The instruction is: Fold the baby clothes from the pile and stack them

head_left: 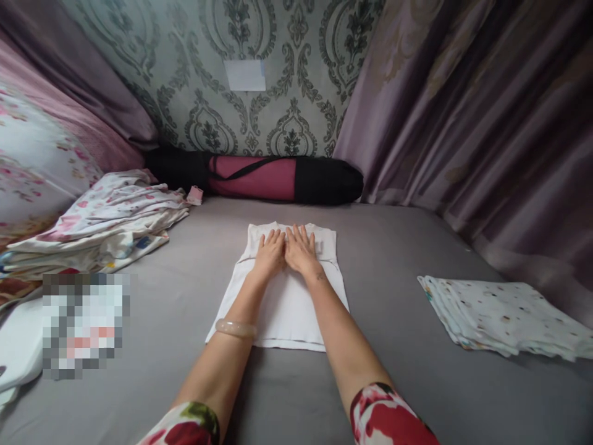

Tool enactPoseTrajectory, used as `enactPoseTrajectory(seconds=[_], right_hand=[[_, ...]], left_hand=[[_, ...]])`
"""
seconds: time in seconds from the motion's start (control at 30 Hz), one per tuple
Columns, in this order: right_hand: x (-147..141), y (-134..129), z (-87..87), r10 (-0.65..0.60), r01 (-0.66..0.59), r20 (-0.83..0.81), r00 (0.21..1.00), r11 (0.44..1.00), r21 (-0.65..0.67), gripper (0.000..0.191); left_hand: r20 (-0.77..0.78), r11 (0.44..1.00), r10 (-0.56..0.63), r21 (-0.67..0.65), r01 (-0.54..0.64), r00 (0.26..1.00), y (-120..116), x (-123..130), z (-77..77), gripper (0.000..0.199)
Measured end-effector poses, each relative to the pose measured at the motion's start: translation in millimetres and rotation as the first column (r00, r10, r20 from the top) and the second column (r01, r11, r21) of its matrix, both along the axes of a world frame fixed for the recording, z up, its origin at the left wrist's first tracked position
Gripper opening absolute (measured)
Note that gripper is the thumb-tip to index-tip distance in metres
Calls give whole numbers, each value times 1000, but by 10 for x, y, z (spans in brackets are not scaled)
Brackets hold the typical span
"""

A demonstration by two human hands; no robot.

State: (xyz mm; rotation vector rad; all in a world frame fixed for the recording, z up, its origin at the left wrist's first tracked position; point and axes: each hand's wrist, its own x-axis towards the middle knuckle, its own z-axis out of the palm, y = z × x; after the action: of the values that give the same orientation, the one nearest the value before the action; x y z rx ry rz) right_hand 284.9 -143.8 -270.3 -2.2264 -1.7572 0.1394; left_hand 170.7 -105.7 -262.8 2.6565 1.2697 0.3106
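Observation:
A small white shirt (291, 309) lies spread out on the grey sheet in front of me, its upper part at the far end. My left hand (270, 252) rests flat on that upper part, fingers stretched away from me. Close beside it, my right hand (301, 248) also lies flat on the cloth with its fingers spread. The two hands nearly touch at the thumbs. They cover the middle of the upper part, and part of a print shows beside the right fingers. A pale bangle (235, 328) circles my left forearm.
Folded patterned cloths (500, 315) lie at the right on the grey sheet (393, 259). A heap of printed clothes (115, 204) sits at the left, near a white object (28, 340) partly pixelated. A black and maroon long bag (254, 178) lies along the wall.

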Motion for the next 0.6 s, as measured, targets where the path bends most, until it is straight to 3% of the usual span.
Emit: enactPoseTrajectory(seconds=[0.17, 0.43, 0.6], right_hand=[[-120, -93, 32, 34, -36, -23, 999, 996, -80, 54], [-122, -88, 6, 19, -18, 7, 1000, 994, -104, 53], [-113, -115, 63, -38, 39, 9, 999, 995, -95, 56]], left_hand=[[-50, 998, 62, -21, -63, 997, 49, -14, -172, 54], [-35, 996, 72, -53, -73, 997, 118, -26, -246, 54], [4, 991, 123, 56, -123, 992, 159, -61, -269, 55]])
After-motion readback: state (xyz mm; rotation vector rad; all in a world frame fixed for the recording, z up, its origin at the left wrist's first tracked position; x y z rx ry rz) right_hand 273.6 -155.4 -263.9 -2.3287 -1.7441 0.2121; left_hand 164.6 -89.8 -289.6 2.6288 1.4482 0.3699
